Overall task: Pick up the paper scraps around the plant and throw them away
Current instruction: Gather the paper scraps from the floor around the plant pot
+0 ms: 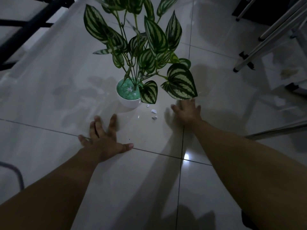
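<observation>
A plant with striped green leaves [156, 39] stands in a small white pot [128, 102] filled with green gravel on the glossy tiled floor. Three small white paper scraps lie just right of the pot: one [147, 105], one [154, 111] and one [154, 118]. A pale bit also rests on the gravel [129, 89]. My left hand [104, 138] is flat near the floor with fingers spread, below and left of the scraps. My right hand [186, 112] reaches out with fingers spread, right of the scraps, under a low leaf. Neither hand holds anything.
A dark furniture frame [33, 22] runs along the upper left. Metal stand legs [265, 44] cross the upper right, with more legs [274, 131] at mid right. A curved metal tube [18, 175] shows at the lower left. Grout lines cross the tiles.
</observation>
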